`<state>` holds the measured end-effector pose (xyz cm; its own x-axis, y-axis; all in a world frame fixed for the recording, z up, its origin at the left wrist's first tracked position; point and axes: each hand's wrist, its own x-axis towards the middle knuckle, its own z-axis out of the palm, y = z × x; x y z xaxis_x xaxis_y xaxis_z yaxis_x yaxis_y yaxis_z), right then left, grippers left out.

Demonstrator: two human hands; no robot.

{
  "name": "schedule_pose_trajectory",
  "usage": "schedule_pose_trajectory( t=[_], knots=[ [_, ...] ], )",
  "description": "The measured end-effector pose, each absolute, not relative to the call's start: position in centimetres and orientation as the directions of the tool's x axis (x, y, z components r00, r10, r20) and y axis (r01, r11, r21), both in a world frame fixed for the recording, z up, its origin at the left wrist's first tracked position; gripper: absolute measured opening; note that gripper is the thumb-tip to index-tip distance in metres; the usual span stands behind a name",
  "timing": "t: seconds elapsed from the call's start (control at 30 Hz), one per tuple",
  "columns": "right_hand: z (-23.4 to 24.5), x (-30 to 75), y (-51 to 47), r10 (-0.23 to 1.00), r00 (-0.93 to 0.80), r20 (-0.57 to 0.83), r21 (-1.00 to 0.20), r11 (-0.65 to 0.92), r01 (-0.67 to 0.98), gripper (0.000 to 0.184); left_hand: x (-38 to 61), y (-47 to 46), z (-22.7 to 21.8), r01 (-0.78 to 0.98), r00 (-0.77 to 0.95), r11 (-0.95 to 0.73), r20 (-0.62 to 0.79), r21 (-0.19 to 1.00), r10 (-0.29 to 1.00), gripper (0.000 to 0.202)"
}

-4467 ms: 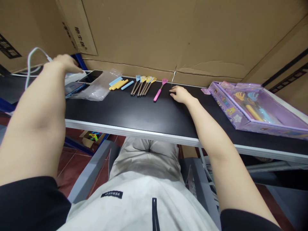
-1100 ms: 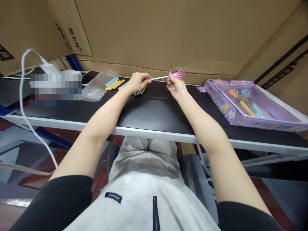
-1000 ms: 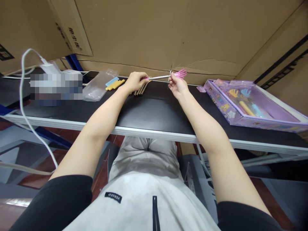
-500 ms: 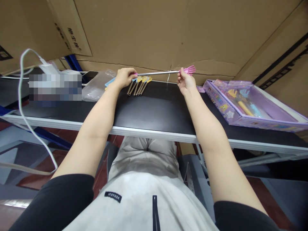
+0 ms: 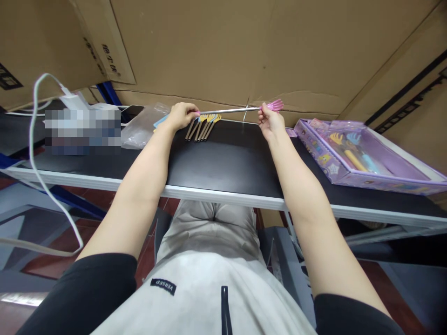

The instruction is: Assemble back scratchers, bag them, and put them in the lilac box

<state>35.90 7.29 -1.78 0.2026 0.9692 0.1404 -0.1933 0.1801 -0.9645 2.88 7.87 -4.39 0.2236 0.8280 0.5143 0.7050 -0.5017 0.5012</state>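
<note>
A back scratcher [image 5: 228, 110] with a silver rod and a pink hand-shaped head is stretched out level between my hands. My left hand [image 5: 182, 115] is closed on its pink handle end, most of which the fingers hide. At the other end my right hand [image 5: 271, 122] pinches it just below the pink claw. Under the rod, several metal rods with yellow and blue claw heads [image 5: 206, 127] lie side by side on the black table [image 5: 223, 163]. Blue and yellow pieces [image 5: 159, 122] show partly behind my left wrist.
On the right stands a purple display box [image 5: 384, 181] holding yellow and blue back scratchers. To the left lie a clear plastic bag [image 5: 139, 130], a phone [image 5: 132, 111] and a white charger with a cable [image 5: 35, 125]. Cardboard [image 5: 223, 51] walls off the back.
Both hands keep hold of the back scratcher, which stays nearly level between them. The view has shifted slightly, so everything sits a little lower; otherwise little differs.
</note>
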Motion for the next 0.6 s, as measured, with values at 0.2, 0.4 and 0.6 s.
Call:
schedule_pose_trajectory(
  t=[0.2,0.4,0.6],
  knots=[
    [-1.6,38.8,7.8,0.946,0.301,0.119,-0.961,0.186,-0.207,0.041,1.5,8.4,-5.3,0.72,0.151,-0.408,0.448,0.561,0.881,0.01],
    [-1.7,42.4,8.7,0.914,0.384,0.13,-0.958,0.215,-0.188,0.049,0.5,8.4,-5.5,0.704,0.135,-0.369,0.395,0.607,0.909,0.008],
    [-2.1,43.3,9.0,0.893,0.409,0.188,-0.965,0.246,-0.095,0.06,0.6,8.2,-5.1,0.713,0.119,-0.35,0.387,0.607,0.915,0.007]
  ],
)
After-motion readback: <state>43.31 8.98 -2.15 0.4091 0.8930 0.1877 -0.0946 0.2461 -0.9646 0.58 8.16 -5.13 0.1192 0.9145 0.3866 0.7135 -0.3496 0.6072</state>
